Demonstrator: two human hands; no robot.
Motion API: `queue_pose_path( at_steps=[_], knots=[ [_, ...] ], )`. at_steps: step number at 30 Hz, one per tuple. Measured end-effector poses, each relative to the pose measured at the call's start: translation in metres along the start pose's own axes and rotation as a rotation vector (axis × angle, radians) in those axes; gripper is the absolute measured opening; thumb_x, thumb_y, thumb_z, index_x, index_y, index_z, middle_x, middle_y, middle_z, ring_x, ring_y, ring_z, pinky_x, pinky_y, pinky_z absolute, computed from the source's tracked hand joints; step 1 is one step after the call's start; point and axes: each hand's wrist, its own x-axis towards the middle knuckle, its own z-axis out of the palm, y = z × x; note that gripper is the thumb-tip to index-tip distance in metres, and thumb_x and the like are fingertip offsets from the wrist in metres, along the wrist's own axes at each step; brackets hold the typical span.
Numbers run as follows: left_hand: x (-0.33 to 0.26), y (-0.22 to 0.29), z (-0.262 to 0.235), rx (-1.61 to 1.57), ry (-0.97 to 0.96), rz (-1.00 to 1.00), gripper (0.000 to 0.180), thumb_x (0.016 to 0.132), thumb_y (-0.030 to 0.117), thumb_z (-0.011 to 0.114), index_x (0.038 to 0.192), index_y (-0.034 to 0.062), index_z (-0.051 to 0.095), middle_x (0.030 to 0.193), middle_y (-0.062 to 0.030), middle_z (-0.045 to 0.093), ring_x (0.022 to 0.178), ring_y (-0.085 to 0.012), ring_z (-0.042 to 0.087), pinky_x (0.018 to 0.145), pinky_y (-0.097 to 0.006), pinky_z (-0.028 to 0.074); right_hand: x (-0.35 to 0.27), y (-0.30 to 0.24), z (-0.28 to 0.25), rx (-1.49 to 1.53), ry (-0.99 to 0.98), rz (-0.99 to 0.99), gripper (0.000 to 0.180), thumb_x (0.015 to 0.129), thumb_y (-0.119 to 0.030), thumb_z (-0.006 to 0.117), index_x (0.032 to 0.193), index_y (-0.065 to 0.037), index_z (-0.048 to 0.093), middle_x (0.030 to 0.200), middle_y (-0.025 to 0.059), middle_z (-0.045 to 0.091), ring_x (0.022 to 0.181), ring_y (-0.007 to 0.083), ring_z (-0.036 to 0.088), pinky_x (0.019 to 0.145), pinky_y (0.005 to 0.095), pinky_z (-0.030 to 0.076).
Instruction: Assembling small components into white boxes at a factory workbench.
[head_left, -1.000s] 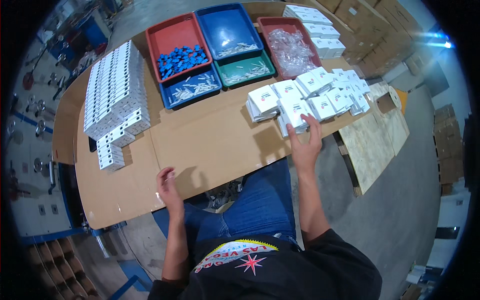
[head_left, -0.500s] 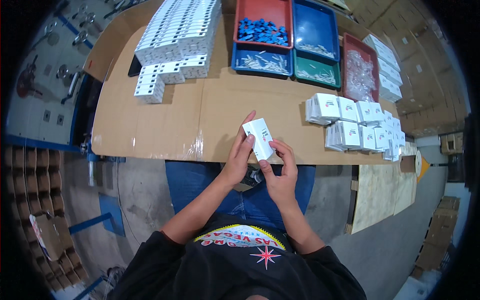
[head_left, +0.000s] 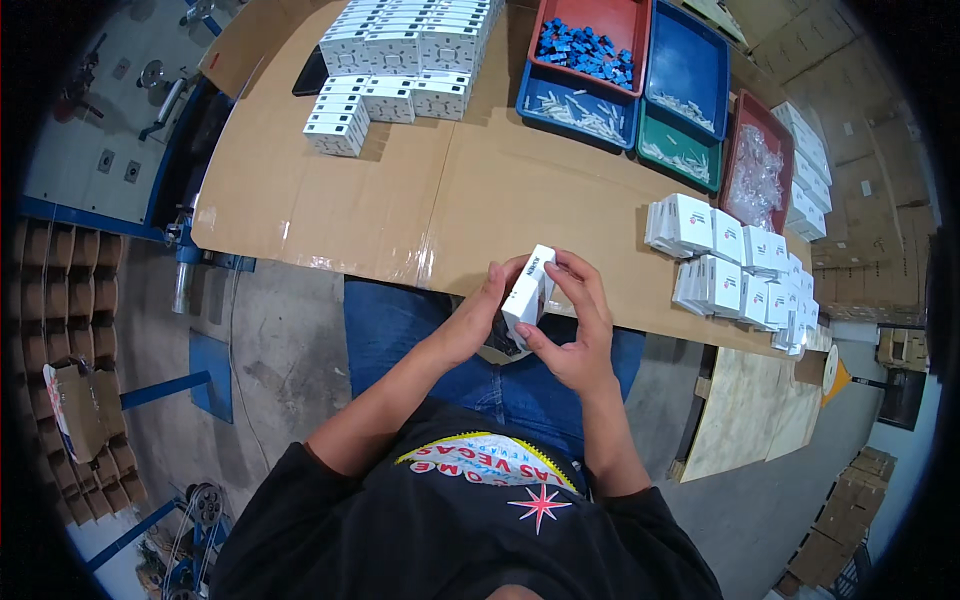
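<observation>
Carton (head_left: 527, 295) now stands on its narrow edge between your hands, low centre of the frame, over your lap at the near edge of the table (head_left: 380, 215). Half a second ago it lay flatter, broad face up; a second ago your hands were apart, the right one at the flat cartons to the right. Reading: one carton has been picked and is being squared up or opened, nothing loaded into it so far as can be seen.

Left hand (head_left: 478, 318) wraps the carton's left side, fingers curled round it. Right hand (head_left: 575, 325) clamps the right side, thumb below, fingers over the top end. Both gripping the same carton.

Right of centre: a pile of white flat cartons (head_left: 735, 265), overlapping, well apart from your hands.

Farther up, trays side by side:
- blue tray (head_left: 575, 105), holds pale thin pieces, too small to identify;
- red tray (head_left: 590, 35), holds small blue parts;
- second blue tray (head_left: 690, 70), a few pale pieces, mostly bare floor;
- green tray (head_left: 680, 150), pale small pieces;
- dark red tray (head_left: 755, 170), clear plastic bags.

Upper left: stacked white boxes (head_left: 400, 60) in rows.
</observation>
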Motion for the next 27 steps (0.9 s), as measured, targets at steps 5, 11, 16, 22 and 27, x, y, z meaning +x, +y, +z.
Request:
queue_pose_path(
  at_steps=[5,11,16,22,27],
  knots=[
    [-0.009,-0.011,0.017,0.095,0.062,0.238,0.095,0.101,0.077,0.018,0.16,0.0037,0.031,0.146,-0.0134,0.051,0.134,-0.0207,0.048,0.113,-0.035,0.037,-0.007,0.001,0.014,-0.028,0.086,0.065,0.059,0.074,-0.023,0.089,0.129,-0.009,0.071,0.138,0.0178,0.054,0.119,0.0311,0.06,0.097,0.0397,0.05],
    [-0.008,-0.017,0.024,-0.196,0.121,0.209,0.091,0.104,0.074,0.018,0.158,0.0039,0.036,0.143,-0.0148,0.056,0.133,-0.0251,0.055,0.112,-0.037,0.043,-0.006,-0.012,0.026,-0.135,0.078,0.143,0.055,0.076,-0.026,0.088,0.127,-0.011,0.072,0.137,0.0174,0.054,0.121,0.0332,0.057,0.097,0.0417,0.048],
    [-0.009,-0.018,0.02,-0.225,0.188,0.168,0.077,0.107,0.061,0.025,0.157,0.0034,0.038,0.144,-0.0158,0.057,0.129,-0.0257,0.057,0.112,-0.037,0.043,-0.003,-0.006,0.026,-0.164,0.011,0.075,0.056,0.083,-0.027,0.085,0.132,-0.008,0.068,0.14,0.0197,0.053,0.125,0.0364,0.056,0.103,0.043,0.047],
    [-0.014,0.007,0.023,-0.175,0.159,0.312,0.083,0.099,0.058,0.039,0.158,0.0009,0.034,0.155,-0.0182,0.048,0.137,-0.028,0.052,0.116,-0.04,0.038,-0.015,0.001,0.033,0.533,0.18,0.598,0.064,0.097,-0.018,0.074,0.151,0.0,0.043,0.143,0.0183,0.054,0.129,0.0245,0.057,0.101,0.0369,0.051],
    [-0.024,0.025,0.012,0.141,-0.005,0.381,0.067,0.1,0.03,0.052,0.157,-0.0005,0.033,0.159,-0.0196,0.043,0.141,-0.0272,0.049,0.119,-0.04,0.035,-0.009,-0.004,0.019,0.85,0.095,0.717,0.064,0.094,-0.002,0.075,0.149,-0.001,0.043,0.136,0.0144,0.059,0.123,0.0201,0.06,0.099,0.0318,0.054]
  ],
)
